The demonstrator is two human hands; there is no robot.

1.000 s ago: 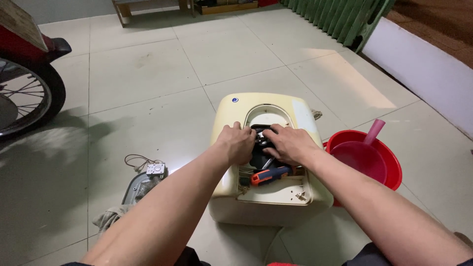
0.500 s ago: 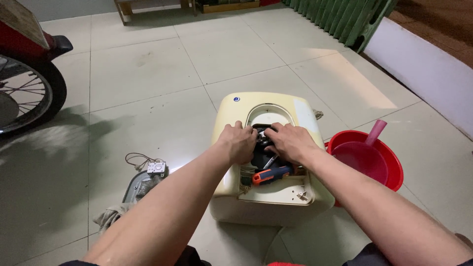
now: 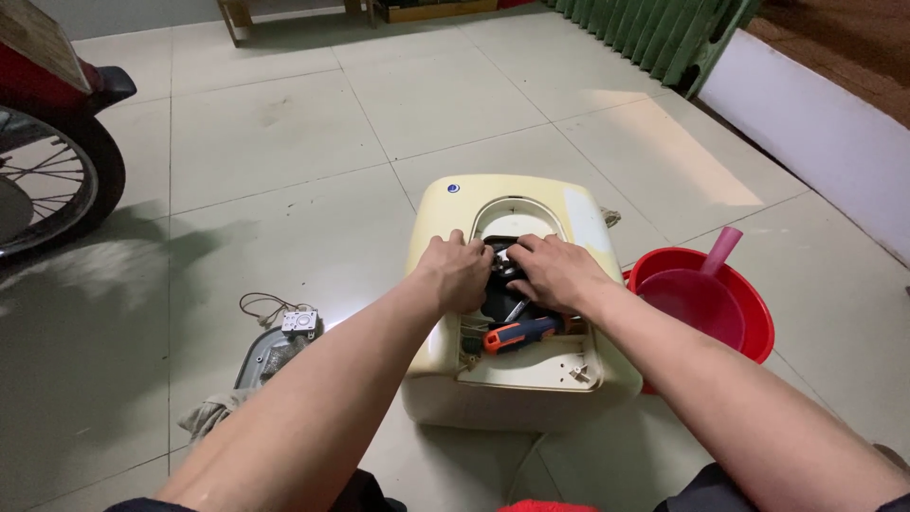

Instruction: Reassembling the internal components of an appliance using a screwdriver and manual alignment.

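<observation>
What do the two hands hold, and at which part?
Both the left hand and right hand grip a dark part inside the cream casing; the exact hold is hidden.

Arms: two bare forearms, no sleeves, running from the lower edge of the frame toward the centre.
Left hand: bare, no glove, no ring or watch visible; knuckles and back of the hand face the camera.
Right hand: bare, no glove, no ring or watch visible; back of the hand shows.
Wrists: uncovered, no bands or straps.
Clothing: dark fabric, black or near black, at the bottom edge, lower centre-left and lower right.
Red patch: a small strip at the bottom centre; what it belongs to cannot be told.
</observation>
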